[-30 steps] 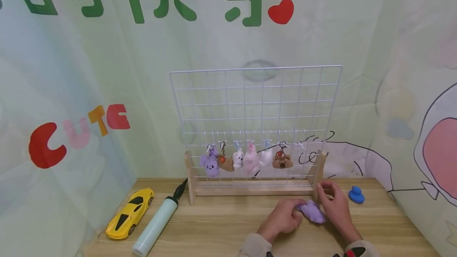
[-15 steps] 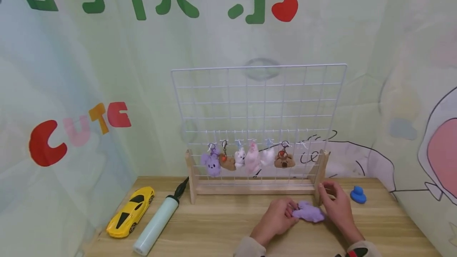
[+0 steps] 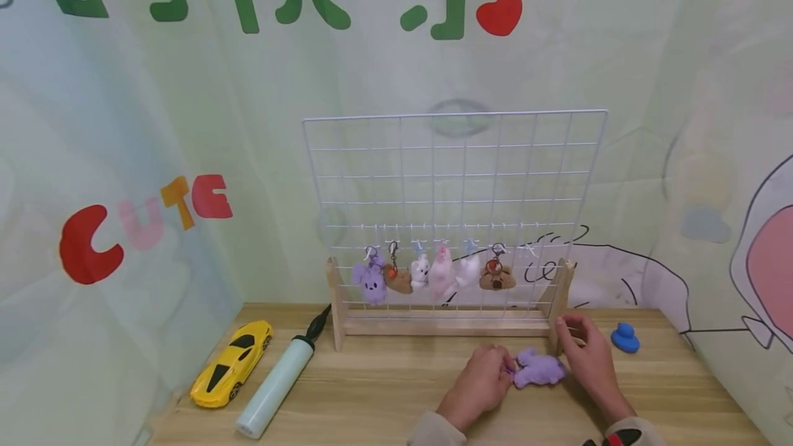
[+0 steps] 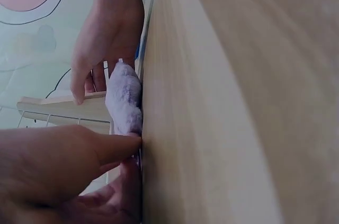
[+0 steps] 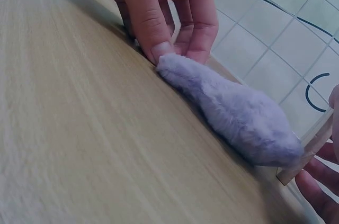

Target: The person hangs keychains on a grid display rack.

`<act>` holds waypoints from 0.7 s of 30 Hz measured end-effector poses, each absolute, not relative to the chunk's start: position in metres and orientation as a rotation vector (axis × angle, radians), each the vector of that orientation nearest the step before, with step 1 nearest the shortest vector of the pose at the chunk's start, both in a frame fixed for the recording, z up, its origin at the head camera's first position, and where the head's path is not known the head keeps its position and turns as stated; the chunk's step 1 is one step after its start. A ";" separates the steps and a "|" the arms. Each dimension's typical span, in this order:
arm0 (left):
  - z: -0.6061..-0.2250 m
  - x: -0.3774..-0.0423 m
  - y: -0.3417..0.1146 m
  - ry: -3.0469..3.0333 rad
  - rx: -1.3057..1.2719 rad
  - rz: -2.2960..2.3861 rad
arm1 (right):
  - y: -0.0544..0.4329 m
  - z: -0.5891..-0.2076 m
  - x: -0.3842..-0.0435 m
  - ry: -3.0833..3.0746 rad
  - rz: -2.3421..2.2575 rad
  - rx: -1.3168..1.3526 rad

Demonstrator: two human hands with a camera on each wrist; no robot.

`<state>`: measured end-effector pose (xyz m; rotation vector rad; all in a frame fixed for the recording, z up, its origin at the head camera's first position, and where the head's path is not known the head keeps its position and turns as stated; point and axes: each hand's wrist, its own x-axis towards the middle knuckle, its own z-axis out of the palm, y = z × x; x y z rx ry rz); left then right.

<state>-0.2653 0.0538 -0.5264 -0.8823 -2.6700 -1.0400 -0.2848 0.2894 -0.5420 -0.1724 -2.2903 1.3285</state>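
A fuzzy purple plush toy [image 3: 540,369] lies on the wooden table before the rack's right end. My left hand [image 3: 477,387] pinches its left end between thumb and fingers; the right wrist view shows the thumb [image 5: 161,49] on the tip. My right hand [image 3: 588,360] stands just right of the toy, fingers loosely curved, fingertips close by the rack's right wooden post [image 3: 560,294]. Whether they touch the post, I cannot tell. Its palm side and gap show in the left wrist view, with the plush [image 4: 124,97] apart from the fingers.
A white wire grid rack [image 3: 455,177] on a wooden stand holds several hanging plush keychains, among them a purple one [image 3: 373,284] and a brown one [image 3: 498,278]. A yellow toy car [image 3: 232,365] and a pale pump [image 3: 277,387] lie left. A blue rubber duck [image 3: 626,338] sits right.
My left hand has drawn slightly back left and now pinches the toy's end. The plush has turned to lie more level. My right hand stays about where it was.
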 end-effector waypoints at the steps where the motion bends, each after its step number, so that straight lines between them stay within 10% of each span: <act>1: -0.527 -0.265 0.053 -2.655 -0.881 -0.989 | 0.290 -0.542 -0.285 -2.288 1.331 -0.170; 21: -0.506 -0.277 0.035 -2.691 -0.944 -1.510 | 0.291 -0.542 -0.286 -2.320 1.318 -0.207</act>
